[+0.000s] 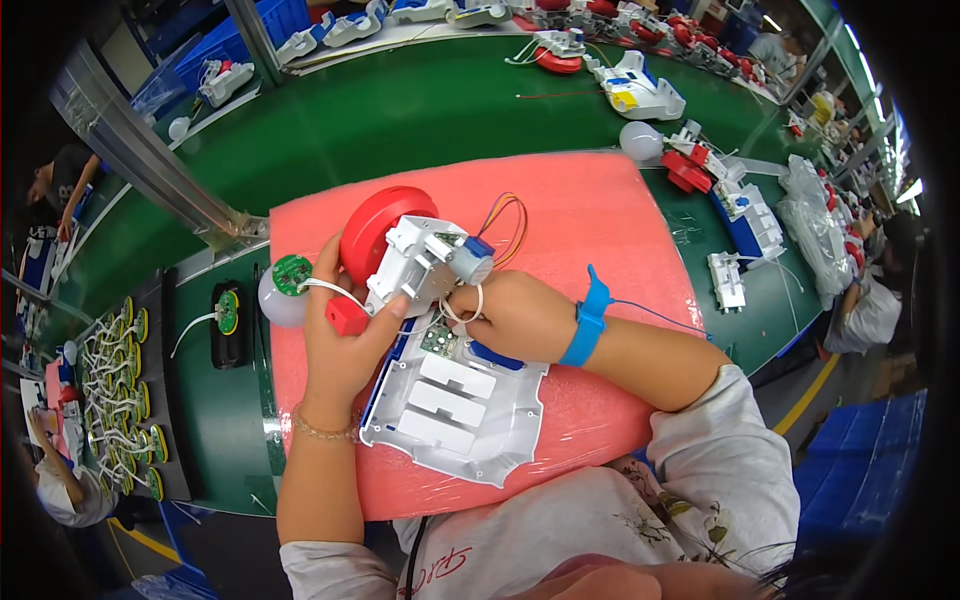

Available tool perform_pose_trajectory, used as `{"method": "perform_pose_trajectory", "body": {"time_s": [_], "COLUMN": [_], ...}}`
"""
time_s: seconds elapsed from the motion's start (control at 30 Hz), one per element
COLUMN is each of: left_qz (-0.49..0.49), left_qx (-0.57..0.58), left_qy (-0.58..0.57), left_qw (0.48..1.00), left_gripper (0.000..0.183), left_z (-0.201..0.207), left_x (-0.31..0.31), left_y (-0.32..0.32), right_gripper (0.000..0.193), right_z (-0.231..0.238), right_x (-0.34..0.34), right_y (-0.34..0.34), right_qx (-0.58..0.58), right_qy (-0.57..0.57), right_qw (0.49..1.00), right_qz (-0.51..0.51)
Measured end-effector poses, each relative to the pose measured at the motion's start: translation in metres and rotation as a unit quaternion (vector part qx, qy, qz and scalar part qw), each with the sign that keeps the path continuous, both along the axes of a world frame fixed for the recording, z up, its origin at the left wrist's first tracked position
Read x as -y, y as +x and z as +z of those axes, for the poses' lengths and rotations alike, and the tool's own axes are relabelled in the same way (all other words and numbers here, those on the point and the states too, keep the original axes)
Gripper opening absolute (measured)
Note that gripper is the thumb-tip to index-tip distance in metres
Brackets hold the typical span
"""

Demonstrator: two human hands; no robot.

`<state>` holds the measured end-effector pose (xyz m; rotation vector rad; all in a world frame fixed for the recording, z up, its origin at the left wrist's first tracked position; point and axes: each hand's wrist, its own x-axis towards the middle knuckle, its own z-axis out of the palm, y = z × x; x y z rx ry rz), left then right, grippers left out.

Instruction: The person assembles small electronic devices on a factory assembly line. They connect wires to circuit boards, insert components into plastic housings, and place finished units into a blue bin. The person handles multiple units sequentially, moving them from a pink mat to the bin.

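Observation:
My left hand (342,345) grips a white plastic housing (405,262) with a big red disc (370,230) on its far side and a red block (347,316) by my thumb. A silver motor (470,265) and a loop of coloured wires (512,215) sit at its right. From the housing a white cable (330,287) leads to a round green circuit board (292,274) on a white globe (280,304). My right hand (525,318) is closed at the motor by a white wire (479,300); its fingertips are partly hidden. Below lies an open white shell (478,440) with a circuit board (440,338).
A pink foam mat (600,400) covers the green bench. Several wired round boards (125,390) stand in rows on the left; a black holder (228,345) bears another. Similar assemblies (700,165) lie on the right. A metal post (140,140) rises at left. A blue strap (590,320) rings my right wrist, its cord trailing right.

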<state>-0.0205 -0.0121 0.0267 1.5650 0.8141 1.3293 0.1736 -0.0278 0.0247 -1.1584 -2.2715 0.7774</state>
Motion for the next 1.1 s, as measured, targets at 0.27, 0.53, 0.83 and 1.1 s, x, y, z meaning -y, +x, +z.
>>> {"method": "perform_pose_trajectory", "body": {"time_s": [0.27,0.53,0.83,1.1], "left_qz": [0.001,-0.008,-0.035,0.0], "left_qx": [-0.005,0.004,0.043,0.106], "left_qy": [0.004,0.015,-0.008,-0.109], "left_qw": [1.0,1.0,0.998,0.988], "left_gripper": [0.065,0.065,0.068,0.06], "left_z": [-0.004,-0.007,-0.011,-0.022], "left_x": [-0.003,-0.001,-0.002,-0.011], "left_y": [-0.003,-0.003,-0.004,-0.009], "right_gripper": [0.022,0.042,0.042,0.026], "right_z": [0.006,0.026,0.03,0.023], "right_x": [-0.011,-0.036,-0.038,-0.026], "right_y": [0.001,0.001,-0.007,0.025], "right_qx": [0.115,0.262,0.297,0.118], "right_qy": [-0.066,-0.153,-0.162,-0.219], "right_qw": [0.99,0.953,0.941,0.969], "right_qz": [-0.045,-0.001,0.015,0.006]}}
